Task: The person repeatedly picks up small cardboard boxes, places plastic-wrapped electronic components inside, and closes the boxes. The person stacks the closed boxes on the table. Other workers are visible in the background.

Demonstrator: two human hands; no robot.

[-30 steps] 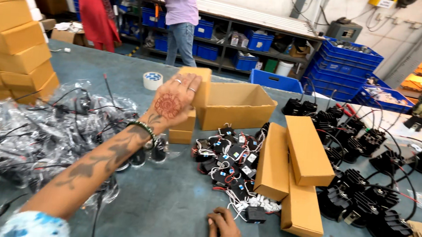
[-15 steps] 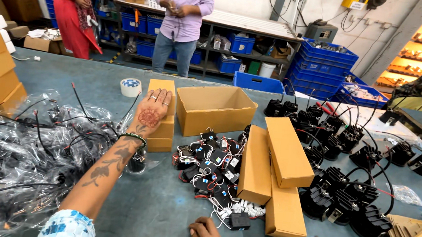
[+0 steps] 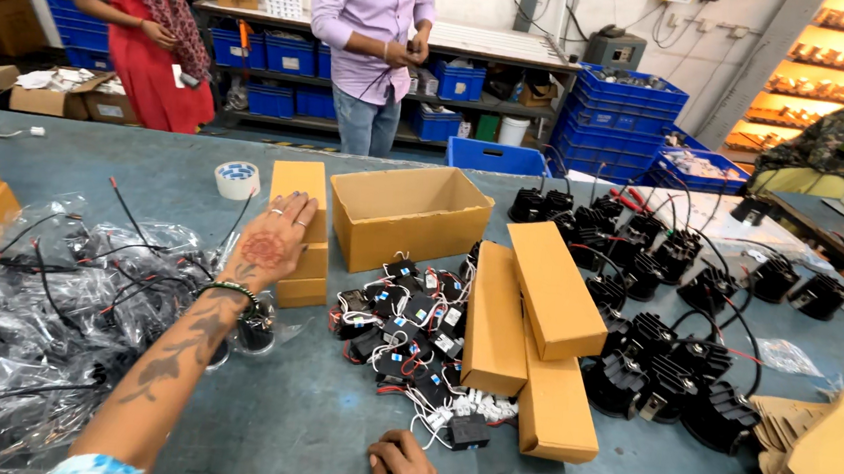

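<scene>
My left hand (image 3: 274, 240) reaches out flat with fingers spread, resting against a stack of closed yellow cardboard boxes (image 3: 300, 232). It holds nothing. My right hand (image 3: 407, 470) lies on the blue-grey table at the bottom edge, fingers curled loosely, just below a pile of small black modules with coloured wires (image 3: 412, 335). An open yellow carton (image 3: 409, 216) stands to the right of the stack. Three long closed yellow boxes (image 3: 535, 326) lie right of the module pile.
Bagged black parts with wires (image 3: 45, 308) cover the table's left. Black finned lamps (image 3: 665, 336) crowd the right. A tape roll (image 3: 237, 179) lies beyond the stack. Flat cardboard (image 3: 837, 450) is at far right. Two people (image 3: 367, 42) stand behind; blue crates (image 3: 623, 102) line shelves.
The camera has moved closer and tilted. My left hand stays on the yellow box stack. My right hand remains low near the module pile.
</scene>
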